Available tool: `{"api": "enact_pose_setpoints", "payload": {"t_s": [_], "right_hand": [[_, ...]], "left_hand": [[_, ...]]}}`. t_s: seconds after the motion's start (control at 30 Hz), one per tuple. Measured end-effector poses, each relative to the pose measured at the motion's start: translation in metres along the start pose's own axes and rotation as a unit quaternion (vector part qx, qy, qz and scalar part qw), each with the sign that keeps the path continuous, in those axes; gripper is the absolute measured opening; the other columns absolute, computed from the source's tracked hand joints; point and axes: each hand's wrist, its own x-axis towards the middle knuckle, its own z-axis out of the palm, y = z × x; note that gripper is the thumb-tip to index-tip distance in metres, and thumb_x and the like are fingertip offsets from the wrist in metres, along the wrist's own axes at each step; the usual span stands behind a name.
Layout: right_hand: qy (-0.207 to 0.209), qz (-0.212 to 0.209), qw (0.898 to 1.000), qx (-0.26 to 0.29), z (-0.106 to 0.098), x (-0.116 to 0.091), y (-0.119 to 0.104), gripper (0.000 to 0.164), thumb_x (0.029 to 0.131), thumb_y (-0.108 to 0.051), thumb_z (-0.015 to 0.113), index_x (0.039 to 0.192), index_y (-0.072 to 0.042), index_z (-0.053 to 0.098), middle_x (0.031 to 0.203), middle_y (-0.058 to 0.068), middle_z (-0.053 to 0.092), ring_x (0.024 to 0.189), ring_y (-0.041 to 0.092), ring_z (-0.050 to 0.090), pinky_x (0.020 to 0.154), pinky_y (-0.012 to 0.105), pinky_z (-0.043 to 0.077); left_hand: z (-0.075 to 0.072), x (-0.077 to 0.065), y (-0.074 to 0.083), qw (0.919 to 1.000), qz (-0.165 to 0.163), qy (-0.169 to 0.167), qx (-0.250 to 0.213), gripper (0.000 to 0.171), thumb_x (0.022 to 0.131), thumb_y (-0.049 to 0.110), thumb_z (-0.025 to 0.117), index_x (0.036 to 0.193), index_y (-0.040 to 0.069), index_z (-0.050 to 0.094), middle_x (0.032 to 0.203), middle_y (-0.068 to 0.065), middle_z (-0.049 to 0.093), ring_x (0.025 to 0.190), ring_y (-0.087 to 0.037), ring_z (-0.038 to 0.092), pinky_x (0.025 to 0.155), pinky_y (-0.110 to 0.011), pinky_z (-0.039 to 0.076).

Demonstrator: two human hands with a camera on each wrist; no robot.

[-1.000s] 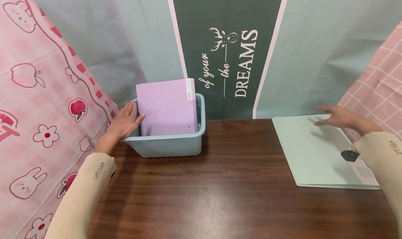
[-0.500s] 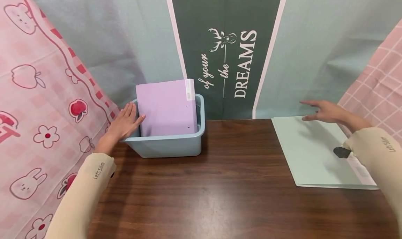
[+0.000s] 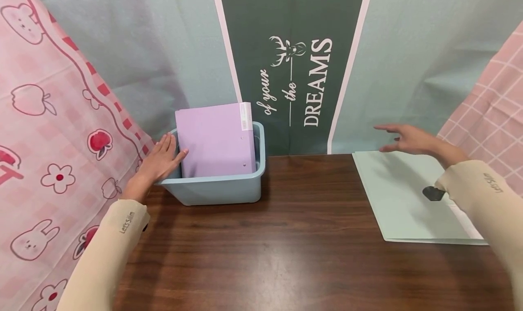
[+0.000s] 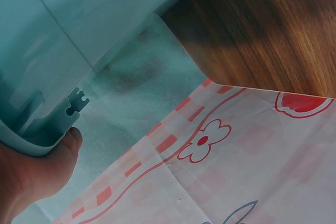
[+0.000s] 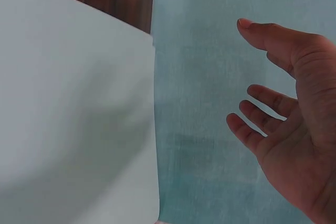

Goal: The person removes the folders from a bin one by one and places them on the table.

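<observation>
My left hand (image 3: 161,159) rests at the left end of a blue plastic bin (image 3: 218,193), fingers straight along the rim and thumb reaching over the inside. In the left wrist view part of that hand (image 4: 44,174) lies against the bin's rim. A lilac ring binder (image 3: 216,140) stands in the bin, leaning back, with a white label on its spine edge. My right hand (image 3: 416,140) hovers with spread fingers over the far edge of a pale green folder (image 3: 408,197) lying flat. Nothing is between its fingers, as the right wrist view also shows.
The brown wooden table (image 3: 286,247) runs between the bin and the folder. Behind it hangs a grey-green cloth (image 3: 343,66) with white lettering. Pink patterned cloths flank the left (image 3: 61,134) and right (image 3: 490,102) sides.
My right hand has moved left and away from me above the pale green folder, its fingers still spread. The left hand, bin and lilac binder have stayed in place.
</observation>
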Motion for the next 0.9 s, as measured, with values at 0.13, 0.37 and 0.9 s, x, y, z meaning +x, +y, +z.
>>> {"api": "enact_pose_setpoints", "payload": {"t_s": [0.13,0.37,0.9], "right_hand": [[-0.002,-0.003,1.000,0.005,0.001,0.004,-0.007,0.081,0.092,-0.024,0.084,0.159,-0.001,0.044,0.163,0.033,0.038,0.140,0.060,0.044,0.103,0.072,0.047],[-0.008,-0.009,1.000,0.005,0.004,0.012,-0.020,0.083,0.091,-0.025,0.085,0.159,-0.001,0.044,0.163,0.031,0.039,0.144,0.057,0.041,0.107,0.070,0.046],[0.001,-0.055,0.998,0.018,0.013,0.034,-0.065,0.079,0.092,-0.025,0.084,0.158,-0.004,0.047,0.163,0.024,0.044,0.145,0.051,0.044,0.110,0.068,0.045]], "left_hand": [[0.001,0.000,-0.001,1.0000,0.000,0.001,0.000,0.100,0.107,0.071,0.018,0.164,-0.007,-0.008,0.173,-0.028,-0.013,0.162,-0.044,-0.011,0.130,-0.060,-0.001],[0.001,-0.001,0.000,1.0000,0.000,0.001,0.000,0.096,0.109,0.067,0.018,0.164,-0.008,-0.007,0.173,-0.028,-0.012,0.162,-0.044,-0.011,0.130,-0.059,-0.002],[0.002,-0.003,-0.002,0.9999,0.003,0.009,-0.005,0.094,0.110,0.064,0.020,0.164,-0.008,-0.006,0.173,-0.028,-0.011,0.162,-0.045,-0.009,0.130,-0.059,-0.001]]}}
